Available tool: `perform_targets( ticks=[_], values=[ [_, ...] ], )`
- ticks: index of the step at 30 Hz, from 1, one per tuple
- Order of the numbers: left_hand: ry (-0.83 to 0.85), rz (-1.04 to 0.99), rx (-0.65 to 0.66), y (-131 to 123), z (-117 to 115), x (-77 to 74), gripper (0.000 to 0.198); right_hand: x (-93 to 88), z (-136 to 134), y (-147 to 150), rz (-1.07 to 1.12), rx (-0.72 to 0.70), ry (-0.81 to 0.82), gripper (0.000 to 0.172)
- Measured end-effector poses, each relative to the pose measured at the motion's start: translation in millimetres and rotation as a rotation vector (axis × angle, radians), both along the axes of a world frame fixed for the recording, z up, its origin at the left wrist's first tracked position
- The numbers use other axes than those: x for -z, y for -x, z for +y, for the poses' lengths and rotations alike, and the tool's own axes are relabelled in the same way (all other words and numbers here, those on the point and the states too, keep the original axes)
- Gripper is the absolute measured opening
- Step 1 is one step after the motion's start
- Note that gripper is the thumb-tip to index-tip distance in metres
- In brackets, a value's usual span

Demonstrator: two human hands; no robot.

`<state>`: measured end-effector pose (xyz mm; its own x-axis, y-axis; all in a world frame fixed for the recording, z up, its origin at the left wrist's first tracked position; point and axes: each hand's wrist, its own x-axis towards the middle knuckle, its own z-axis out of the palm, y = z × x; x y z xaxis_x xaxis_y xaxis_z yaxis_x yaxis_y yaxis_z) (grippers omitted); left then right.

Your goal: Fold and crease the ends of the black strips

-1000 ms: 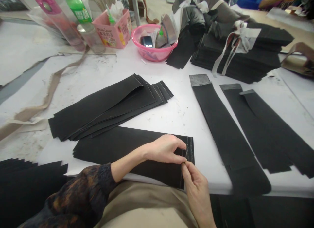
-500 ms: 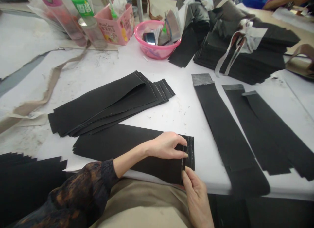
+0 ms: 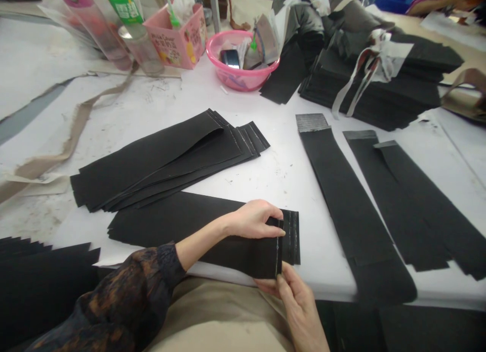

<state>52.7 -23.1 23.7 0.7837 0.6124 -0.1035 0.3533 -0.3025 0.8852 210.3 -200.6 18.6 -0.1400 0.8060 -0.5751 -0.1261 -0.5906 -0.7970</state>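
A flat black strip of sheet material [image 3: 239,253] lies at the table's near edge, its right end folded over with a pale line along it. My left hand [image 3: 258,220] grips the far corner of that end between thumb and fingers. The near corner is pinched by my right hand [image 3: 294,291], thumb on top and fingers underneath. Beneath, more black strips [image 3: 293,238] show their lined ends to the right. Just beyond sits a fanned pile of similar strips [image 3: 163,160].
Other black strips with grey ends [image 3: 341,190] lie on the right. At the back are a pink basin [image 3: 243,79], a pink box [image 3: 178,41], a glass jar [image 3: 140,48] and a tied black stack [image 3: 379,94]. Black pieces [image 3: 45,286] fill the near left. Another person's arm [image 3: 436,3] shows far right.
Both hands have shifted slightly left with the end of the black strip. More of the lined ends beneath is exposed, and my right fingers now show under the near edge.
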Motion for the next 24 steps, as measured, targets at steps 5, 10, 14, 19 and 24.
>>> perform_targets(
  ticks=[5, 10, 14, 19, 24],
  values=[
    [-0.105, 0.101, 0.021, -3.4, -0.7, 4.4, 0.021, 6.9, -1.5, 0.6, 0.088, 0.023, 0.003, 0.036],
    [-0.218, 0.184, -0.012, -8.2, 0.5, 8.5, 0.019, 15.9, -17.7, 2.5, 0.016, 0.118, 0.023, 0.044],
    [-0.329, 0.250, -0.011, -13.5, -1.7, 8.4, 0.016, 10.9, -28.2, -10.0, -0.451, 0.144, -0.152, 0.036],
    [-0.482, 0.341, -0.072, -21.4, -11.3, 2.8, 0.031, 4.5, -5.8, -26.5, -1.024, -0.060, -0.639, 0.028],
    [-0.748, 0.358, -0.084, -19.6, -18.5, 3.4, 0.036, 19.6, 19.8, -18.6, -1.174, -0.193, -0.864, 0.029]
  ],
)
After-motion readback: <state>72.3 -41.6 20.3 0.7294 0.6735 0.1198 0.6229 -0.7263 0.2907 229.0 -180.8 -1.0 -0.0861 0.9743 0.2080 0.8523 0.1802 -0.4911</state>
